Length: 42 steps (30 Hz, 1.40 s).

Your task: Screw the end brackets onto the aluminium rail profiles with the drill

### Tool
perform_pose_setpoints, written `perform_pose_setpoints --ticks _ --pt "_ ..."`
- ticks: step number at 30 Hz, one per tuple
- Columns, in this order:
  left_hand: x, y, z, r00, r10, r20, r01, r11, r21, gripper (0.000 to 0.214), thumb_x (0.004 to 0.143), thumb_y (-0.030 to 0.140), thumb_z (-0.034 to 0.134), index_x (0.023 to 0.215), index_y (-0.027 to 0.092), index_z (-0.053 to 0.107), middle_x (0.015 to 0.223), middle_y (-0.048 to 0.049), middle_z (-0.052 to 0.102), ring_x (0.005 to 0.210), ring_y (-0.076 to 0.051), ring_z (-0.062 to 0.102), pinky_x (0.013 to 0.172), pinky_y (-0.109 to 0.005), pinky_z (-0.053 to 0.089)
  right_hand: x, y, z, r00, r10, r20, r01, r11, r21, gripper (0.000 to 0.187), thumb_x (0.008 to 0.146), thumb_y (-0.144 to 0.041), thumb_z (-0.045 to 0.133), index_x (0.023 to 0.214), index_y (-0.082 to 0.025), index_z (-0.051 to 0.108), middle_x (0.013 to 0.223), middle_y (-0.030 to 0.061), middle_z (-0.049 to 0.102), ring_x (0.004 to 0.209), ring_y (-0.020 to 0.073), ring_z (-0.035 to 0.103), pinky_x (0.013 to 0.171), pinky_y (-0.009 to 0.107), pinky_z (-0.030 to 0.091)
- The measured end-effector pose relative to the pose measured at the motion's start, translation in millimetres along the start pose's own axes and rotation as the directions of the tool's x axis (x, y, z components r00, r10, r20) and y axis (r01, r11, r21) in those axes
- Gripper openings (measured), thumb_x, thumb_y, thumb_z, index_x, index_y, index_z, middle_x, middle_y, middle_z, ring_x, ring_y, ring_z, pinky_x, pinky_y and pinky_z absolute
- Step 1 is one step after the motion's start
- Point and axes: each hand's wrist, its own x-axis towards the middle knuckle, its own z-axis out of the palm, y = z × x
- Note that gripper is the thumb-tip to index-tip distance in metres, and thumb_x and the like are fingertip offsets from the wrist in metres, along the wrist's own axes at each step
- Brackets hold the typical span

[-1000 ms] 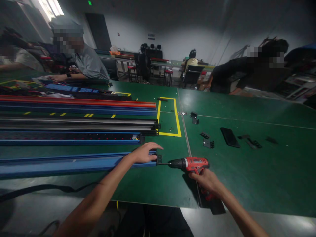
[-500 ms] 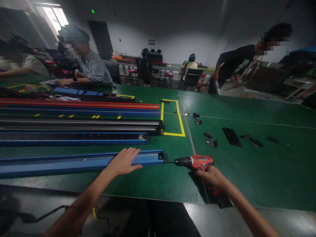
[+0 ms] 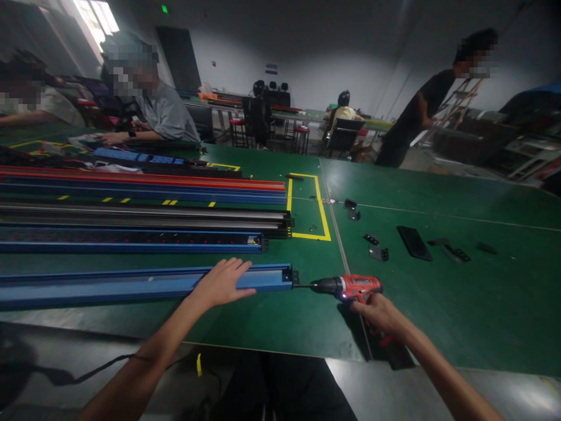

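A long blue metal rail point(image 3: 109, 286) lies across the near side of the table, with a black end piece point(image 3: 293, 276) at its right end. Laid over the rail, my left hand point(image 3: 223, 283) grips it from above, fingers across the far edge and thumb along the near side. My right hand point(image 3: 381, 314) is closed round the handle of a red and black cordless drill point(image 3: 357, 286), held level. Its long thin bit point(image 3: 303, 286) points left and meets the end piece; the exact tip is hidden. The drill's small light is on.
Beyond lie another blue rail point(image 3: 131, 245), black rails point(image 3: 153, 223) and orange rails point(image 3: 175, 180). Small black brackets point(image 3: 377, 252) and a dark phone-like slab point(image 3: 414, 242) are on the right of the green table point(image 3: 460, 304). A seated person point(image 3: 162, 117) works across; another person point(image 3: 421, 111) stands beyond the table.
The drill's light has come on. My hands and the rail keep nearly the same position. The person in black at the right has become more upright; the view has tilted slightly.
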Motion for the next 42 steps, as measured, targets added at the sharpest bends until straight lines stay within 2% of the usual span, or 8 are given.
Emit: perform_pose_setpoints --ticks 5,11,17,26,35,42 --pt "0.1 0.0 -0.3 1.0 -0.018 0.015 0.019 1.0 -0.007 0.082 0.093 0.08 0.046 0.141 0.014 0.06 0.128 -0.0189 0.069 0.115 -0.035 0.063 0.097 -0.047 0.047 2.5 5.0 -1.1 0.998 -0.065 -0.016 0.064 0.998 -0.028 0.024 0.084 -0.036 0.066 0.068 -0.021 0.055 0.058 -0.0031 0.053 0.053 0.0131 0.051 0.049 0.024 0.043" --pt "0.1 -1.7 1.2 1.0 -0.027 -0.003 0.027 1.0 -0.006 0.081 0.092 0.081 0.048 0.14 0.017 0.061 0.123 -0.0161 0.07 0.112 -0.033 0.064 0.096 -0.044 0.046 1.5 2.9 0.3 1.0 -0.017 0.001 0.017 1.0 -0.017 0.024 0.085 -0.035 0.066 0.068 -0.021 0.054 0.056 -0.004 0.052 0.049 0.0127 0.051 0.045 0.025 0.047" --pt "0.7 -0.6 -2.1 0.999 -0.026 0.02 0.026 0.999 -0.019 0.084 0.092 0.081 0.047 0.141 0.015 0.06 0.122 -0.017 0.07 0.11 -0.033 0.064 0.096 -0.045 0.046 0.0 0.2 -0.2 1.0 -0.025 0.001 0.025 1.0 -0.004 0.026 0.085 -0.037 0.069 0.07 -0.021 0.055 0.056 -0.0026 0.057 0.047 0.0123 0.055 0.044 0.024 0.047" --pt "-0.5 -2.8 1.3 1.0 -0.026 -0.007 0.026 0.999 -0.039 0.082 0.091 0.082 0.047 0.141 0.018 0.061 0.121 -0.015 0.07 0.111 -0.032 0.063 0.097 -0.043 0.046 5.8 3.7 1.6 1.0 0.011 -0.015 -0.012 0.999 -0.031 0.027 0.085 -0.042 0.071 0.073 -0.021 0.059 0.055 -0.0006 0.06 0.048 0.0146 0.059 0.044 0.025 0.048" --pt "-0.1 -2.2 -1.2 1.0 -0.027 0.01 0.027 1.0 -0.013 0.081 0.092 0.082 0.047 0.14 0.018 0.061 0.121 -0.0148 0.071 0.11 -0.032 0.064 0.096 -0.042 0.045 3.6 5.3 -0.1 0.999 -0.042 0.01 0.042 0.999 0.022 0.027 0.085 -0.04 0.07 0.072 -0.021 0.055 0.055 -0.0037 0.055 0.048 0.0119 0.052 0.044 0.025 0.045" --pt "0.2 -0.7 -4.1 1.0 -0.024 0.012 0.025 0.999 -0.023 0.081 0.092 0.08 0.049 0.14 0.016 0.061 0.12 -0.0157 0.07 0.11 -0.032 0.064 0.096 -0.043 0.046 5.8 5.2 0.9 1.0 -0.022 -0.003 0.022 0.999 -0.028 0.025 0.086 -0.039 0.069 0.074 -0.02 0.059 0.057 -0.0009 0.059 0.048 0.0142 0.057 0.045 0.026 0.046"
